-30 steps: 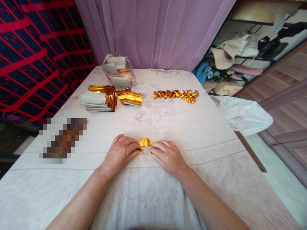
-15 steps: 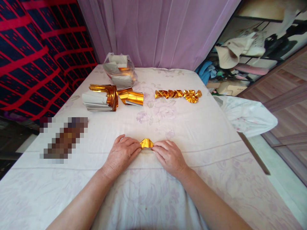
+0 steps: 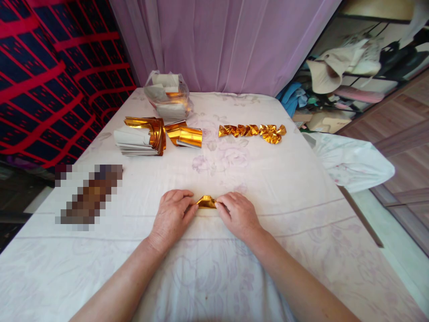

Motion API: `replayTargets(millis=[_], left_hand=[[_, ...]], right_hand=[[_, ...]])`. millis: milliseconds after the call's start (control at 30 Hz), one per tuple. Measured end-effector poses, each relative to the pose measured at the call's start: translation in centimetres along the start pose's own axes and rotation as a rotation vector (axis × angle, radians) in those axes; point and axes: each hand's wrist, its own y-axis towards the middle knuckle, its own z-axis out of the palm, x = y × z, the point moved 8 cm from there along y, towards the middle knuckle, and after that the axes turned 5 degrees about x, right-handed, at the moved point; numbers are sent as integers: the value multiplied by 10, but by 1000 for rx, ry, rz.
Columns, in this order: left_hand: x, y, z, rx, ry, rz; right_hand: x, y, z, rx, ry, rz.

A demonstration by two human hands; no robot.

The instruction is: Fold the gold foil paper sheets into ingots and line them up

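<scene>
The left hand and right hand pinch a small folded gold foil paper piece between narrow fingertips against the white floral bedsheet. On such soft cloth, uneven pressing could skew the crease or crumple the foil.

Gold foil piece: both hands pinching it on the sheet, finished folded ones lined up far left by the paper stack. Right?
Not quite. The head view shows the row of folded gold pieces at far right, across from the paper stack. Both the left hand and right hand do pinch the gold foil piece on the sheet.
</scene>
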Motion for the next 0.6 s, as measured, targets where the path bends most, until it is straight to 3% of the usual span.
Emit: replayTargets(millis=[600], left_hand=[[0, 2, 3, -4, 46, -91]], right_hand=[[-1, -3, 2, -40, -5, 51]])
